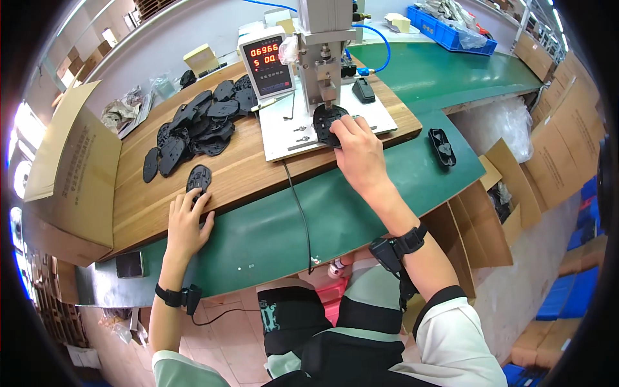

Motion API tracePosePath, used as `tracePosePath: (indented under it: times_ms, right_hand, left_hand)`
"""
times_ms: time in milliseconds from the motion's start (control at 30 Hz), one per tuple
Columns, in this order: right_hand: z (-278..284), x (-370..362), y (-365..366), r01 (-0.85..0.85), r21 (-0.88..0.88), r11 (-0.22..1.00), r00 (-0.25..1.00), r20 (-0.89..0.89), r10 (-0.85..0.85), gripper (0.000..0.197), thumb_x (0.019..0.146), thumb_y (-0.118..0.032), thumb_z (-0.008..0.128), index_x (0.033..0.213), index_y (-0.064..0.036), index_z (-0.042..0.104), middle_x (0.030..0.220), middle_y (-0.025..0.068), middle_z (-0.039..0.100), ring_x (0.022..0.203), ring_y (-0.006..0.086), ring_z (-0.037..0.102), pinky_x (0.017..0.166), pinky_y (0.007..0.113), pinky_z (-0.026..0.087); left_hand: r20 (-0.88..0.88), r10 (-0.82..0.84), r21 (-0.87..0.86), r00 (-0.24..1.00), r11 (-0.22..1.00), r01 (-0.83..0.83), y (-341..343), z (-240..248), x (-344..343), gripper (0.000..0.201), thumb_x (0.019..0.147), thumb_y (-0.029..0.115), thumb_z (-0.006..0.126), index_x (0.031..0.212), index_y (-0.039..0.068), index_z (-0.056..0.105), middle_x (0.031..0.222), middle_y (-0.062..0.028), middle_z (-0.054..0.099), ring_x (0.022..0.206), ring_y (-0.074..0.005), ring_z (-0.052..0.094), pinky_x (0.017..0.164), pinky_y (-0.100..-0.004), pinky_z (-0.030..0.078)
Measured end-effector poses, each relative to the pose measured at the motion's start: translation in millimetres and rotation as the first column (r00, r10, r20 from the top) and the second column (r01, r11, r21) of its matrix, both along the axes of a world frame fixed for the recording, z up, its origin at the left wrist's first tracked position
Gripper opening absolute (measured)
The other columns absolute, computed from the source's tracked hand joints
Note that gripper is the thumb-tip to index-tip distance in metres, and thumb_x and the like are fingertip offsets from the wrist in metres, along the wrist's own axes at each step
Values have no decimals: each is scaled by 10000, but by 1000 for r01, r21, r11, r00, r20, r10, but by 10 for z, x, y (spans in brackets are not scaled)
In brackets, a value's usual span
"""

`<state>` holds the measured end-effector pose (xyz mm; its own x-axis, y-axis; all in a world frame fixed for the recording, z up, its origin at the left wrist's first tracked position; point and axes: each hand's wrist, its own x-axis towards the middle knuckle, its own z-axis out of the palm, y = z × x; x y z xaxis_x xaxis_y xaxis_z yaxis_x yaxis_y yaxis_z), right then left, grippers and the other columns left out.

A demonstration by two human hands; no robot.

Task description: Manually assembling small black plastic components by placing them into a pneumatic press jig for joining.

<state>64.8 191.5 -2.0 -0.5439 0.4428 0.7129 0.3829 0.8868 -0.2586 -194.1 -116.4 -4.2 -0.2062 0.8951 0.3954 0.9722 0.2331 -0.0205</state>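
Observation:
My right hand (356, 149) grips the near edge of a black plastic shell (324, 120), oval and mouse-like in shape. That shell lies on the white base plate (276, 143) of a bench press (322, 68), right under its metal tip. On the wooden board, my left hand (187, 222) has its fingertips closed over the near end of another black shell (199, 177). Farther back, to the left of the press, a loose pile of similar black shells (196, 126) covers part of the board.
A counter box with red digits (265, 61) stands left of the press. An open cardboard box (80, 180) borders the board's left end. On the green table, a black moulded part (442, 148) lies at right, and a black cable (298, 206) hangs over the front.

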Motion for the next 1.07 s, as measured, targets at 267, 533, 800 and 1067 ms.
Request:
tracePosePath:
  times_ms: [267, 533, 800, 1067]
  right_hand:
    - [36, -18, -27, -11, 17, 1000, 1000, -7, 11, 204, 815, 50, 648, 985, -56, 609, 1004, 84, 608, 992, 328, 624, 807, 443, 588]
    - [39, -20, -4, -3, 19, 1000, 1000, -1, 3, 143, 856, 25, 615, 977, -51, 610, 1008, 95, 613, 995, 334, 628, 812, 441, 592]
    - [215, 512, -162, -151, -254, 956, 950, -306, 68, 252, 828, 58, 640, 1069, -14, 647, 1065, 156, 661, 1010, 379, 632, 859, 461, 533]
    - [-352, 2044, -1130, -37, -239, 970, 908, -413, -67, 238, 873, 32, 603, 1108, 10, 636, 1086, 204, 640, 975, 361, 656, 936, 441, 543]
  left_hand:
    - [-22, -88, 82, 996, 993, 90, -23, -79, 48, 623, 772, -26, 755, 1374, 94, 653, 1300, -120, 635, 1228, -368, 570, 1036, -490, 480]
    - [100, -134, 16, 986, 991, 133, -9, 54, 78, 673, 749, -90, 708, 1400, 56, 616, 1291, -157, 634, 1202, -387, 606, 1018, -470, 519]
    - [120, -327, 250, 937, 924, 290, 675, 356, 665, 687, 785, -179, 612, 1438, 32, 580, 1439, -211, 630, 1355, -395, 598, 1117, -470, 511]
    - [-177, -439, 72, 881, 887, 457, 1775, 396, 1227, 553, 916, 16, 606, 1465, 71, 577, 1520, -194, 578, 1427, -344, 550, 1205, -502, 436]
